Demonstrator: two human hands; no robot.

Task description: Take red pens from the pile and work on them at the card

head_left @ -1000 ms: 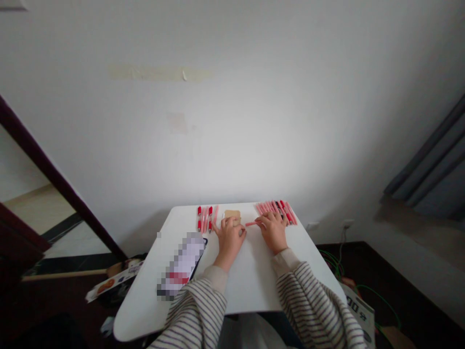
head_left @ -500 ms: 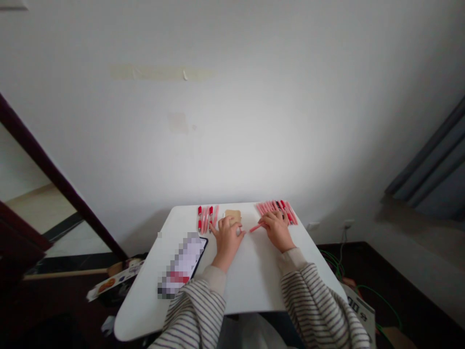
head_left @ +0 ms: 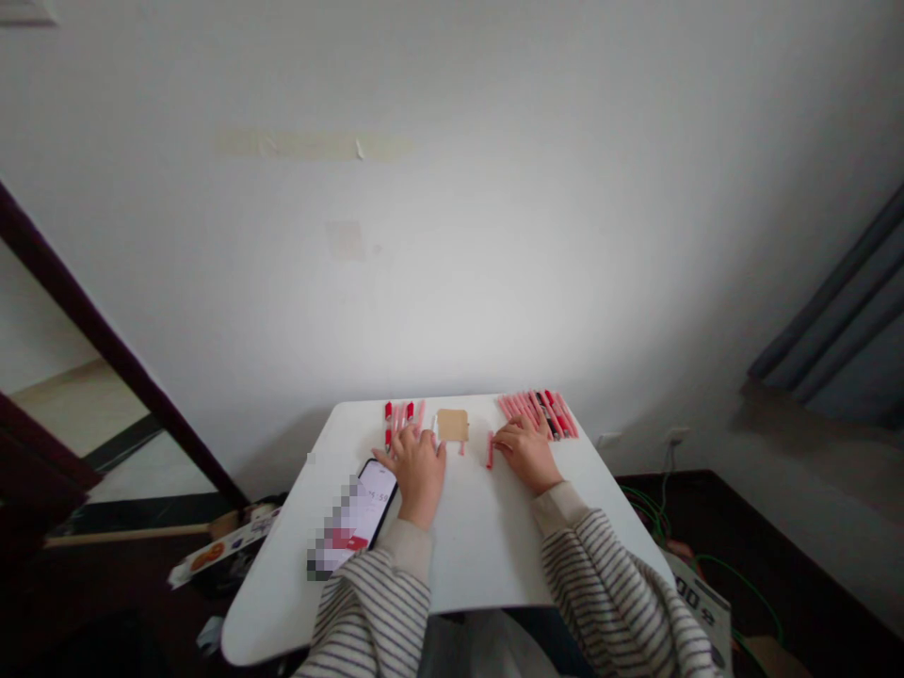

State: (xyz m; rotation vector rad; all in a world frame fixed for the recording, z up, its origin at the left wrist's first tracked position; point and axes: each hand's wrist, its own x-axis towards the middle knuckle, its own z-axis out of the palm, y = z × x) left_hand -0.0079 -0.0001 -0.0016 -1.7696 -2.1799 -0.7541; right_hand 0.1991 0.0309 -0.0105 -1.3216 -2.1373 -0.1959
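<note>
My right hand (head_left: 528, 454) pinches a pink pen-like tube (head_left: 490, 450) that stands almost straight up and down in the view, its lower end on or just above the table. My left hand (head_left: 421, 471) lies over the near end of the left row of pink and red pen-like sticks (head_left: 399, 414), fingers apart. Its fingertips hide part of that row, so I cannot tell whether they touch a stick. Between my hands are a tan square pad (head_left: 453, 424) and a short pink piece (head_left: 461, 448) at its near edge. Behind my right hand lies a larger row of pink, red and black sticks (head_left: 563, 414).
A phone (head_left: 363, 518), partly pixelated, lies on the white table (head_left: 487, 556) left of my left forearm. The wall (head_left: 452, 282) rises behind the table. Green cables (head_left: 653, 513) and a box (head_left: 706, 603) are on the floor at right.
My left hand has moved left from the pad to the left row, uncovering the pad and the short pink piece. The tube in my right hand has turned from slanted to nearly upright in view.
</note>
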